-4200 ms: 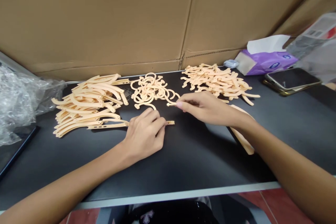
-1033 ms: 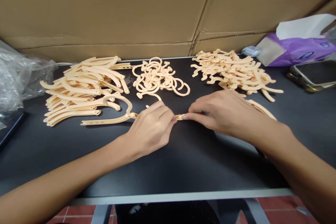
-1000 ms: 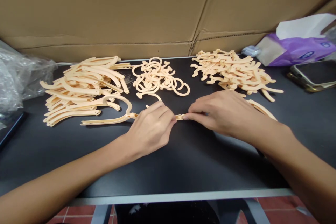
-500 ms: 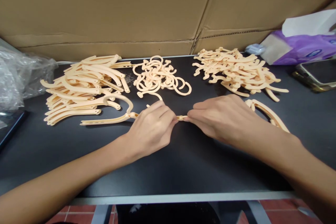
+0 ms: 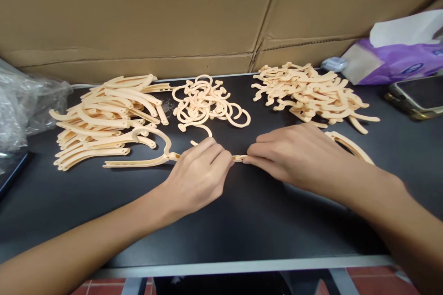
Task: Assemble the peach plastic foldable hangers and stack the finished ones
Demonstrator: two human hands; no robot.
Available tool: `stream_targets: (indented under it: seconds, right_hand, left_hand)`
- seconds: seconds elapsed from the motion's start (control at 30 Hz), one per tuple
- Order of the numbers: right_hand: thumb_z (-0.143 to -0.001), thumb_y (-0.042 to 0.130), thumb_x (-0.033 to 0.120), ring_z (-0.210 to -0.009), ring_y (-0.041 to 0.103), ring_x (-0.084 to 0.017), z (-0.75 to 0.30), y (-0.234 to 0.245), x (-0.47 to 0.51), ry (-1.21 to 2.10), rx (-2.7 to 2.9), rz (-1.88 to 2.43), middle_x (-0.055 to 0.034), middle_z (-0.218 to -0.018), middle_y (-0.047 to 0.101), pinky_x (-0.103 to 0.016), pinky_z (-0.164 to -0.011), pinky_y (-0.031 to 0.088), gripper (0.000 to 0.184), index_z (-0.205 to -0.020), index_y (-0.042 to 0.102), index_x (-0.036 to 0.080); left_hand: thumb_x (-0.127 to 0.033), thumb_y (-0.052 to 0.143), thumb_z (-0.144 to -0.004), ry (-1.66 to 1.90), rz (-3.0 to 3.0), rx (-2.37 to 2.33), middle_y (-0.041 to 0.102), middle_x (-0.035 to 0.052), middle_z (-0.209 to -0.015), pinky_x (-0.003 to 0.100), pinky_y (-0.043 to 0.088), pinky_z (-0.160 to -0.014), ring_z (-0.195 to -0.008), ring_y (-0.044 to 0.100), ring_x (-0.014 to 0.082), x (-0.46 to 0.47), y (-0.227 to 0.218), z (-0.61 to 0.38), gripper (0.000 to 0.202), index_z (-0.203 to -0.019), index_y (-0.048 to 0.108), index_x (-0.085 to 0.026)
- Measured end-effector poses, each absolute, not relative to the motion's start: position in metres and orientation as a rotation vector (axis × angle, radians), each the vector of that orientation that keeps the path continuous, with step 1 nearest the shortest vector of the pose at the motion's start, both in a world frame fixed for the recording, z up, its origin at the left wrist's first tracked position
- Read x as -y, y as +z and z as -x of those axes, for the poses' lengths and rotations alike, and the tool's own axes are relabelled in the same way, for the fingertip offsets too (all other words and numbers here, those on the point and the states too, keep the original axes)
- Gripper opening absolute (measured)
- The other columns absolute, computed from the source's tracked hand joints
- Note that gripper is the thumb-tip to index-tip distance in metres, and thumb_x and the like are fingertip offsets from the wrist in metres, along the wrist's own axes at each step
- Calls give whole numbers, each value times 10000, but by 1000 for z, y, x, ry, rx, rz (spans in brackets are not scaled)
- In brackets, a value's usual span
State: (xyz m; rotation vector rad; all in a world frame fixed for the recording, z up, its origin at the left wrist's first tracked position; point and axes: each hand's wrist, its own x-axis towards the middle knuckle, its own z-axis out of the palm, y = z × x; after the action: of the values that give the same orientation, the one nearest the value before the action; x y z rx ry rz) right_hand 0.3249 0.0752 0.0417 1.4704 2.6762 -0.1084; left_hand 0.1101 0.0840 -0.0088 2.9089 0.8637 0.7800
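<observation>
My left hand (image 5: 200, 177) is closed on the middle of a cream plastic folding clothes hanger (image 5: 138, 163), whose hook curves up and whose one arm sticks out to the left. My right hand (image 5: 294, 154) pinches the hanger's other end, so a short piece shows between the two hands. The fingers cover most of the joint there. Just beyond my left hand lies a heap of loose hooks (image 5: 204, 103). Under and past my right wrist, another curved cream piece (image 5: 353, 146) is partly hidden.
Long hanger arms (image 5: 107, 106) are piled at the left, shorter curved arms (image 5: 308, 92) at the right. Clear plastic bags (image 5: 31, 106) lie far left. A purple tissue pack (image 5: 398, 62) and a phone (image 5: 420, 94) sit at the right. Cardboard (image 5: 138, 14) stands behind the black table (image 5: 242, 230).
Both hands keep their hold on the hanger and hardly move. The view has shifted slightly, and the hanger sits a touch lower and further left in it.
</observation>
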Motion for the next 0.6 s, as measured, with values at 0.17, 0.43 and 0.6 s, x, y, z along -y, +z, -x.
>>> stream_targets:
  seconds: [0.17, 0.43, 0.6]
  right_hand:
    - [-997, 514, 435, -638, 568, -141, -333, 41, -81, -285, -2761, -1507, -36, -739, 671, -296, -574, 234, 413, -703, 659, 185]
    - [-908, 606, 246, -785, 635, -156, -346, 42, -93, -588, -2817, -1606, -30, -879, 718, -269, -693, 385, 175, -870, 771, 202]
    - [-893, 575, 235, -780, 641, -146, -351, 43, -100, -835, -2873, -1579, -23, -850, 737, -256, -706, 419, 201, -847, 764, 182]
  left_hand:
    - [-137, 509, -981, 790, -2935, -896, 691, 74, -793, 328, 536, -691, -753, 585, 191, -83, -7, -110, 192, -839, 637, -142]
    - [-63, 537, -925, 870, -2959, -892, 731, 102, -963, 372, 575, -748, -849, 629, 229, -83, -8, -110, 162, -1036, 649, -97]
    - [-61, 523, -917, 921, -2978, -890, 727, 125, -1082, 410, 583, -812, -935, 641, 253, -82, -7, -110, 260, -1151, 626, -108]
